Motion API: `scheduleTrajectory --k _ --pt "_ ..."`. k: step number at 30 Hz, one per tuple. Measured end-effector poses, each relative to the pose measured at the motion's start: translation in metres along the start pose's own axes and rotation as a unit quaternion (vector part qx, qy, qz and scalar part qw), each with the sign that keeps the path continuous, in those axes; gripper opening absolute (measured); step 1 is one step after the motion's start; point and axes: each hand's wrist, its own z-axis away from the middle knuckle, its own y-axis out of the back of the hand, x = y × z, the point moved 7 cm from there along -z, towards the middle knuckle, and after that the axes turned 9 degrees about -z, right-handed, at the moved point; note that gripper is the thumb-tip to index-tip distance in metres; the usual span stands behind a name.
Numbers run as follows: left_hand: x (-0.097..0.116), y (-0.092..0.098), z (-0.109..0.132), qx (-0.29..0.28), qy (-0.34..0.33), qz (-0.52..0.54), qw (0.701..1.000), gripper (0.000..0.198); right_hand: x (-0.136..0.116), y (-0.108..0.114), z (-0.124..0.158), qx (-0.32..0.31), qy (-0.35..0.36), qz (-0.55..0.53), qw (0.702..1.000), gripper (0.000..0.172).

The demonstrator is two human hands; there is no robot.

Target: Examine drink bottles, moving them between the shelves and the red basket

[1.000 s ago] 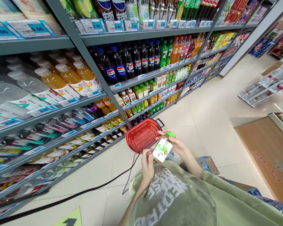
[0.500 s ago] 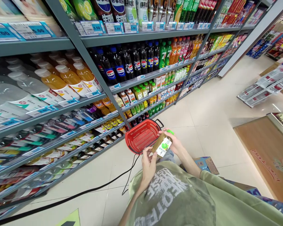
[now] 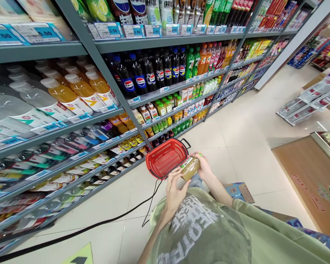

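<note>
A juice bottle with brownish-yellow contents lies tilted between my two hands, in front of my body. My left hand has its fingers on the bottle's base end, thumb on the near side. My right hand is wrapped round the cap end; a bit of green cap shows between its fingers. The white label is turned mostly toward the far side. Just beyond the bottle, a red shopping basket stands on the floor with its inside showing and a black handle folded outward.
Tall grey shelves full of drinks run along the left and far side. A black cable crosses the floor near the basket. A blue-and-brown carton lies by my right arm. A wooden display stand is at the right.
The bottle has been turned in my hands: its printed front label has rolled away and the plain brownish side now faces up. The basket stays put.
</note>
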Motion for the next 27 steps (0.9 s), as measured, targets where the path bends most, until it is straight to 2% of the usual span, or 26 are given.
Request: scheduleTrajectory --k 3,6,10,14,18,22,24,27 --pt "0.013 0.006 -0.003 0.030 -0.052 -0.019 0.998 0.035 0.003 0.002 0.000 -0.008 -0.020 -0.005 1.000 0.038" --pt "0.022 0.006 0.000 0.021 -0.104 -0.026 0.994 0.041 0.006 -0.002 0.003 -0.038 -0.047 0.003 0.998 0.034" --pt "0.034 0.002 0.008 -0.068 -0.215 -0.024 0.974 0.058 0.013 -0.006 0.006 -0.050 -0.090 -0.006 0.995 0.032" --pt "0.049 -0.001 0.007 -0.203 -0.288 0.024 0.936 0.049 0.019 -0.012 0.009 -0.075 -0.145 -0.017 0.986 0.025" --pt "0.066 -0.001 -0.002 -0.282 -0.297 0.060 0.910 0.042 0.022 -0.022 0.017 -0.143 -0.197 -0.011 0.970 0.028" --pt "0.076 -0.011 -0.004 -0.367 -0.273 0.061 0.887 0.041 0.023 -0.033 0.028 -0.177 -0.219 -0.030 0.959 0.029" --pt "0.078 -0.013 -0.005 -0.377 -0.263 0.071 0.886 0.043 0.023 -0.039 0.031 -0.193 -0.213 -0.050 0.957 0.026" --pt "0.078 -0.013 -0.009 -0.355 -0.238 0.119 0.896 0.041 0.025 -0.048 0.031 -0.216 -0.205 -0.063 0.953 0.028"
